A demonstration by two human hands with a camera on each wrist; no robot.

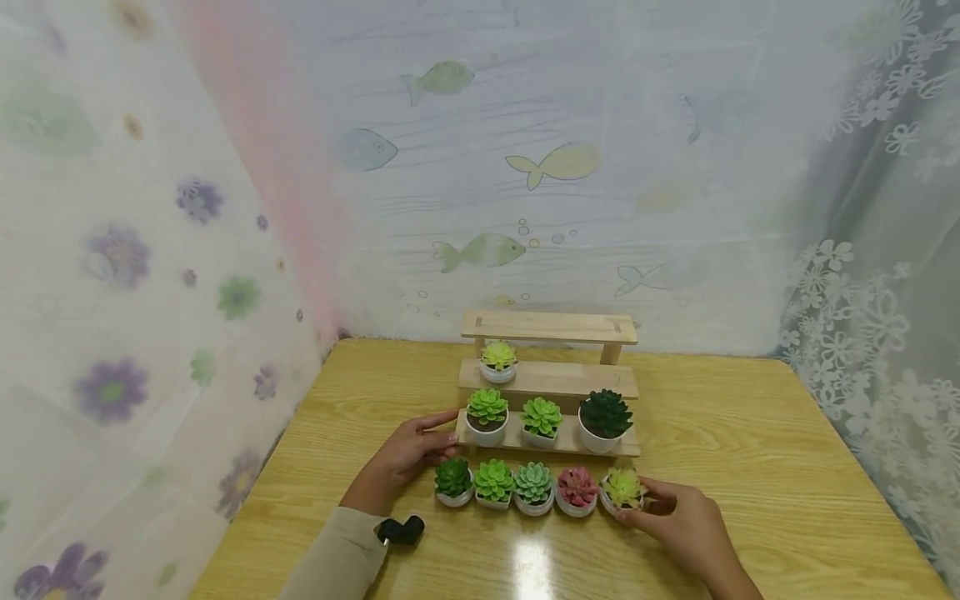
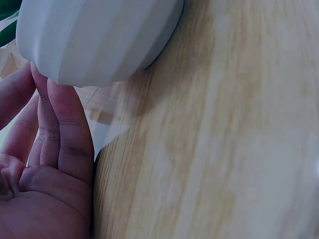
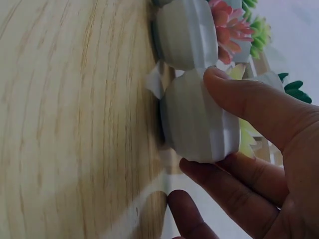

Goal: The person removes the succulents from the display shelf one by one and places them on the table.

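At the right end of a front row of potted succulents, my right hand (image 1: 682, 521) pinches the white pot of a yellow-green succulent (image 1: 624, 487). In the right wrist view its thumb lies on one side of that ribbed pot (image 3: 199, 119) and the fingers on the other; the pot stands on the table. My left hand (image 1: 408, 454) reaches to the left end of the wooden stand's lowest step (image 1: 564, 440), its fingers fairly straight. Seen from the left wrist, its fingertips are right at a white ribbed pot (image 2: 99, 40), which hides what lies behind.
A pink succulent (image 1: 577, 487), a pale green one (image 1: 534, 483), a bright green one (image 1: 493, 481) and a dark green one (image 1: 453, 478) fill the row. Three pots stand on the lowest step; a yellow-green plant (image 1: 498, 357) sits on the middle step. Curtains hang behind the table (image 1: 750, 467).
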